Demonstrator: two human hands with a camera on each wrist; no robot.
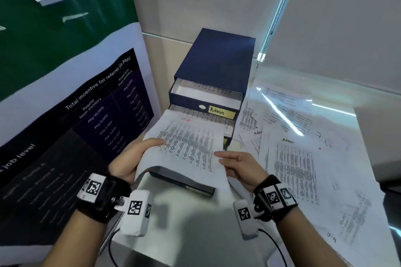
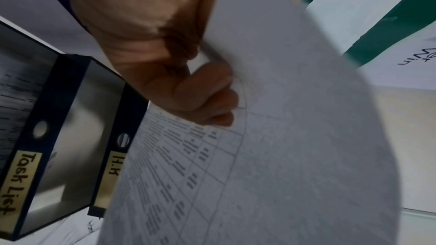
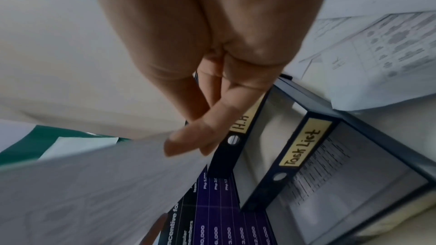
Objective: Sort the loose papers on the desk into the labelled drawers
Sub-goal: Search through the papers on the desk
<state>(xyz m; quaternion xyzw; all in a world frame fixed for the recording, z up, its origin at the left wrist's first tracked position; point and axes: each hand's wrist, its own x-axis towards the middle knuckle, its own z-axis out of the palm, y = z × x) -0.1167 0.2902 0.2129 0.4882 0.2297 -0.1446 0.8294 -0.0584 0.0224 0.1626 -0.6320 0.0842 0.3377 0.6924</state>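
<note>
A dark blue drawer unit (image 1: 217, 56) stands at the back of the desk. Its top drawer, labelled Admin (image 1: 221, 111), is pulled out a little with paper inside. Lower drawers also stand out; the wrist views show the labels H.R (image 2: 115, 165) (image 3: 240, 124) and Task List (image 2: 21, 183) (image 3: 302, 148). My left hand (image 1: 134, 156) (image 2: 188, 90) grips the left edge of a printed sheet (image 1: 186, 143) (image 2: 283, 118) that arches over the lower drawers. My right hand (image 1: 236, 165) (image 3: 200, 118) has straight fingers touching the sheet's (image 3: 94, 183) right edge.
Several loose printed papers (image 1: 293, 158), some marked Admin, lie spread over the right of the desk. A large poster (image 1: 76, 125) leans along the left. A bead chain (image 1: 280, 6) hangs behind the unit. The front of a far-pulled drawer (image 1: 184, 182) juts toward me.
</note>
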